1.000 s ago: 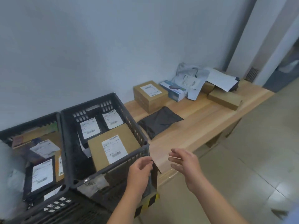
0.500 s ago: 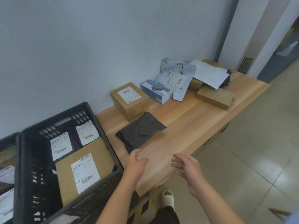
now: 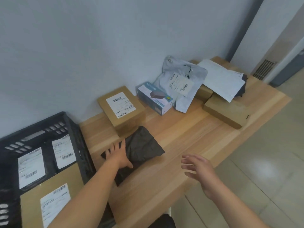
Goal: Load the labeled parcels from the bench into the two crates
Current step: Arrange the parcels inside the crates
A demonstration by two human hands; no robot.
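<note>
Dark mailer bag (image 3: 141,148) is pressed flat by spread left hand (image 3: 117,155); right hand (image 3: 198,168) hovers loosely spread, empty. Pickup step; grip and transfer into crate (image 3: 72,127) likely needed.

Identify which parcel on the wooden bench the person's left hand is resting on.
The flat dark grey plastic mailer bag, nearest the black plastic crate. The left hand lies spread on it; the labelled brown cardboard box behind it is untouched.

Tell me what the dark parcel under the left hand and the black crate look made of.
Dark parcel: probably matte dark-grey plastic film, a poly mailer; it lies limp and creased. Black crate: apparently rigid moulded plastic, dull finish; slotted vents in its walls.
</note>
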